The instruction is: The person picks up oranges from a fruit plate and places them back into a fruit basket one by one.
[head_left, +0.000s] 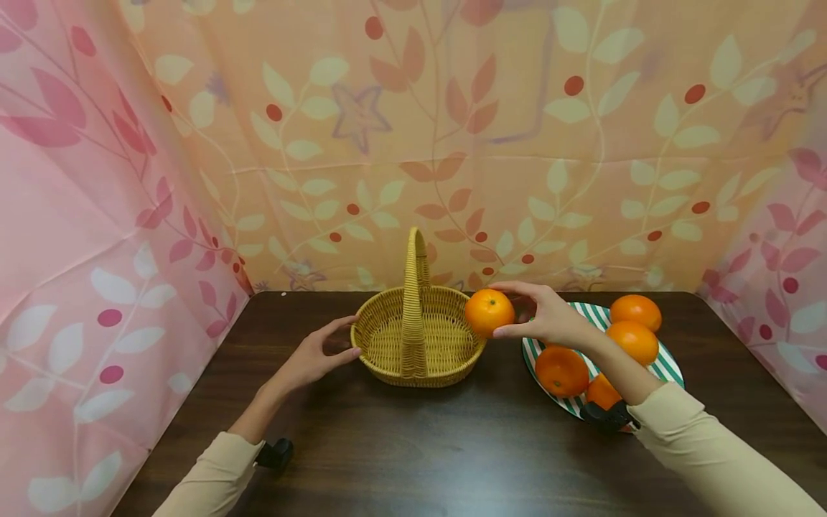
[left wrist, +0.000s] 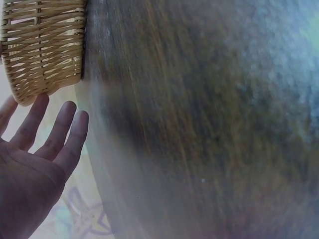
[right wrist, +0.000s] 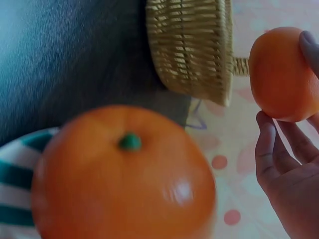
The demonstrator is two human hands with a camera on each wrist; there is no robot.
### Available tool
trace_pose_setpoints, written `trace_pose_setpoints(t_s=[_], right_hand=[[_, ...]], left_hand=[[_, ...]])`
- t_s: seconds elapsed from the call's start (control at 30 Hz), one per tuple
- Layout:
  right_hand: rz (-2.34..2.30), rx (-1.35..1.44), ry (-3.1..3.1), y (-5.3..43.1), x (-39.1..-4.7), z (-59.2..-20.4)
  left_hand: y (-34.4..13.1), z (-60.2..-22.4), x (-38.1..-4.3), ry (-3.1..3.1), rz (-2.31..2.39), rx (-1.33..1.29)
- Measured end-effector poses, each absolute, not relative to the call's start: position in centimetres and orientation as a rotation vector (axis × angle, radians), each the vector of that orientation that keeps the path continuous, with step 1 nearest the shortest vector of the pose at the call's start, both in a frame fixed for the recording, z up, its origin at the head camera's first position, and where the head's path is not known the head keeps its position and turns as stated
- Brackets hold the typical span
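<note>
My right hand [head_left: 545, 312] pinches an orange [head_left: 489, 313] between thumb and fingers at the right rim of a yellow wicker basket [head_left: 381, 366]. In the right wrist view, this held orange [right wrist: 281, 74] is raised beside the basket wall [right wrist: 189, 50], fingertips against its skin. On the basket's left side, my left hand [head_left: 313, 355] has its fingertips and thumb at the rim. Those fingers [left wrist: 62, 127] are extended and spread by the basket's woven side [left wrist: 47, 55] in the left wrist view. The basket stands upright, and its bottom shows bare.
A green-and-white striped plate [head_left: 668, 370] on the right bears several oranges [head_left: 562, 371], partly hidden by my right forearm. The basket's tall handle [head_left: 413, 309] arches over its middle. Dark wooden table [head_left: 413, 445]; patterned curtains [head_left: 452, 143] hang behind and at both sides.
</note>
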State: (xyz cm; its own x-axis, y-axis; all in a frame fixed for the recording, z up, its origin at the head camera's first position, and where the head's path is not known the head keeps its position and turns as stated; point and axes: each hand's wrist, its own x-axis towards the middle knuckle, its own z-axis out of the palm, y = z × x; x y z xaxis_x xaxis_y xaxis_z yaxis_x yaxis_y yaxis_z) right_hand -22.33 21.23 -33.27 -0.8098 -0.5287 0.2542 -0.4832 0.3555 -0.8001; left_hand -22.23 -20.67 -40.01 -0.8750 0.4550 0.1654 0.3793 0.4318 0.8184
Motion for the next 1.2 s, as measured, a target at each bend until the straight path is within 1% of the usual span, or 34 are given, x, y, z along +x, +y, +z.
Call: trace_pose_setpoints(t_s=[0.07,0.27,0.6,0.97,1.2], right_hand=[[-1.474,-0.960,2.543,20.6,-22.5,-33.7],[-1.483,-0.981,2.535,19.8,-24.5,-36.7],[-1.431,-0.972,2.578,17.4,-24.7,-38.6],[-1.191,-0.983,2.772,16.1,-24.0,-39.3],[-1.145,-0.964,2.799,15.7,-24.1,-39.5]], left_hand=[[-20.7,-40.1,-22.3,2.591,1.447,0.759],[-20.7,-40.0,-22.2,2.593,1.458,0.765],[-20.7,-40.2,-22.2,2.595,1.446,0.754],[-21.5,-43.4,-24.0,2.648,1.453,0.760],[-21.7,-43.8,-24.2,2.642,1.472,0.772]])
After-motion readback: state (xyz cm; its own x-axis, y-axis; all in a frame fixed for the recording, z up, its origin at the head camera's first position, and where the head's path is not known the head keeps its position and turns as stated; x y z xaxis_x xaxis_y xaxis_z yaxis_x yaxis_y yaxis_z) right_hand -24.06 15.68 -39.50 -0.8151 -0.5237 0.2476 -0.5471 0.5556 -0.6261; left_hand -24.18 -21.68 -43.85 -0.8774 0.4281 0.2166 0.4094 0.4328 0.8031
